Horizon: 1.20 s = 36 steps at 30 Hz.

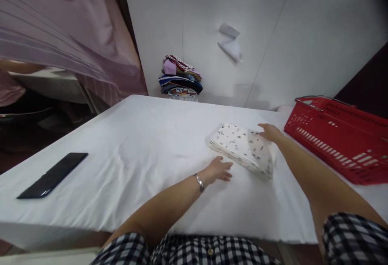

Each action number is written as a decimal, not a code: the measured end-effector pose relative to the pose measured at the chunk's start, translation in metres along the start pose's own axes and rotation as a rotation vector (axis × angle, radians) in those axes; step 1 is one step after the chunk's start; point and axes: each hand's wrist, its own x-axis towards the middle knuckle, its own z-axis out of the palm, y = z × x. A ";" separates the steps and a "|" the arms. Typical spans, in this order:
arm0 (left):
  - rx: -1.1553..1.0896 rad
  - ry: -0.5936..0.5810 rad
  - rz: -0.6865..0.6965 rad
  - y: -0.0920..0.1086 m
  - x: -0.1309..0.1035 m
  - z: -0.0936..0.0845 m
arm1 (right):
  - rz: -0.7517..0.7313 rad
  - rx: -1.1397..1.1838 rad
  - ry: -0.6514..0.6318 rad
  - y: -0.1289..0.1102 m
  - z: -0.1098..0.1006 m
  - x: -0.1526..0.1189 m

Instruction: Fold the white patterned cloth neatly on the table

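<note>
Fingers of the left hand point(216, 169), at center right of the frame, are spread and empty, just beside the near edge of the folded cloth point(235, 139). Those of the right hand point(269, 132) reach over the cloth's far right corner; blur there hides whether they pinch it.

From the left, another person's forearm point(22, 66) shows at the frame's edge, below a pinkish drape point(75, 34) that fills the upper left. A flat, dark, glossy object point(53, 176) lies on the white-covered worktop point(145, 131) at lower left. At upper center, a pile of folded fabrics point(181, 80) stands against the pale wall point(206, 10) behind the worktop's far edge. A silvery bracelet point(199, 182) circles the left wrist. The cloth, white with small dark motifs and several layers thick, lies right of center. Above it, a white piece point(230, 47), perhaps paper, shows on the wall. A red plastic basket point(330, 135) stands at the right, beyond the right forearm.
</note>
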 end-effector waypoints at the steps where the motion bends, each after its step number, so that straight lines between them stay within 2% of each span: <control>1: 0.044 -0.008 0.000 -0.001 0.002 0.002 | -0.001 -0.006 0.035 0.003 -0.004 0.000; 2: 0.111 0.016 0.025 -0.001 0.004 -0.001 | -0.002 0.013 0.057 0.004 -0.004 -0.004; 4: 0.275 0.153 0.151 0.004 0.012 -0.017 | -0.004 0.068 0.065 0.003 0.005 -0.022; 7: 0.551 0.402 0.388 0.016 0.024 -0.049 | -0.012 0.141 0.022 0.001 0.027 -0.065; 9: 0.716 0.464 0.565 0.023 0.031 -0.061 | -0.091 0.176 0.017 0.001 0.038 -0.095; 11: 0.856 0.450 0.716 0.031 0.037 -0.064 | -0.172 0.160 0.033 0.004 0.043 -0.120; 13: 0.993 0.391 0.810 0.038 0.043 -0.060 | -0.219 0.104 0.063 0.011 0.041 -0.140; 15: 1.135 0.319 0.836 0.045 0.050 -0.055 | -0.232 0.050 0.104 0.021 0.036 -0.157; 19: 1.390 0.204 0.781 0.056 0.060 -0.053 | -0.196 -0.028 0.180 0.042 0.030 -0.179; 21: 1.507 0.188 0.806 0.058 0.062 -0.056 | -0.199 -0.068 0.194 0.048 0.030 -0.185; 25: 1.708 0.151 1.029 0.060 0.065 -0.063 | -0.292 -0.163 0.232 0.050 0.033 -0.188; 27: 1.775 0.119 1.094 0.061 0.066 -0.065 | -0.328 -0.223 0.237 0.048 0.034 -0.188; 31: 1.806 0.101 1.102 0.064 0.067 -0.063 | -0.305 -0.333 0.195 0.042 0.034 -0.186; 36: 1.718 0.247 1.091 0.063 0.065 -0.060 | -0.233 -0.377 0.249 0.031 0.030 -0.189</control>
